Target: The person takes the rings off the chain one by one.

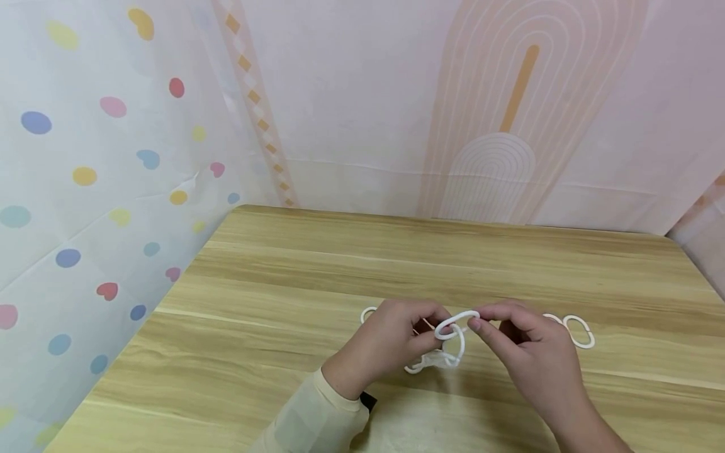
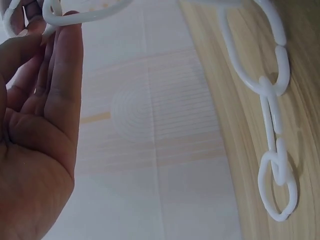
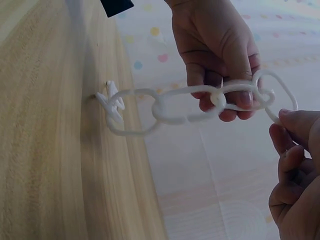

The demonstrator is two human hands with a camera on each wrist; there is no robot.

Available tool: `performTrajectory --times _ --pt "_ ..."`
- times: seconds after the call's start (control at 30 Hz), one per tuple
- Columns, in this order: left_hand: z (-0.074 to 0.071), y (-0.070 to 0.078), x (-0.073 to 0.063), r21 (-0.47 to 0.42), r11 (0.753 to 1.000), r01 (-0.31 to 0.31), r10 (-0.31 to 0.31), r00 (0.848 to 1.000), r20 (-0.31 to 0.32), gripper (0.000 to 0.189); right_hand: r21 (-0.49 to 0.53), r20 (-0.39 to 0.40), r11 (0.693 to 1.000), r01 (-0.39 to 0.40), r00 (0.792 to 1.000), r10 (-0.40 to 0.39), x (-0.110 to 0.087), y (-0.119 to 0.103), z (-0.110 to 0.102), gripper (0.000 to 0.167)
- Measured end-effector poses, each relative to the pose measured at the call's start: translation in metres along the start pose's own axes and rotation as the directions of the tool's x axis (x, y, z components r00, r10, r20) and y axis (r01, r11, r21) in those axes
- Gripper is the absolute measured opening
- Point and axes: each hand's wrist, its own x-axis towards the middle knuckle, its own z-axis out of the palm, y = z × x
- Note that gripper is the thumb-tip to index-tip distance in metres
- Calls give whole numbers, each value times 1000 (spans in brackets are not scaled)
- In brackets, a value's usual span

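Observation:
White plastic chain links are joined in a row between and below the hands. My left hand [image 1: 396, 330] pinches one link between thumb and fingers. At the chain's end my right hand [image 1: 535, 352] holds an oval link [image 1: 453, 319] by its far end, thumb against the fingertips. In the right wrist view, this end link [image 3: 287, 90] crosses the one in the left hand, and further links [image 3: 189, 90] hang down to the table. The chain's lower part shows in the left wrist view, ending in a small-looking link [image 2: 261, 185].
Beyond the right hand, a white link [image 1: 590, 343] lies on the wooden table [image 1: 283, 264] with another partly hidden behind the fingers. One more white link [image 1: 364, 313] peeks out behind the left hand. A black piece [image 1: 368, 401] sits at the left cuff. Patterned cloth hangs behind.

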Motion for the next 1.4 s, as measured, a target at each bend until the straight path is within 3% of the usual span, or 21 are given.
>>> performTrajectory --times 0.33,1.03,1.3,1.4 --pt "-1 2 0 -38 994 100 -101 994 -44 9 34 -26 999 -18 999 19 -2 0 3 20" --pt "-6 4 1 -91 984 152 -165 974 -157 6 50 -12 998 25 1000 -25 -4 1 3 24" --pt "-7 4 1 -107 978 179 -196 967 -166 7 140 59 984 114 991 -123 -3 3 3 28" --pt "-7 5 2 -111 976 187 -204 965 -168 7 174 45 969 175 982 -185 -3 6 5 32"
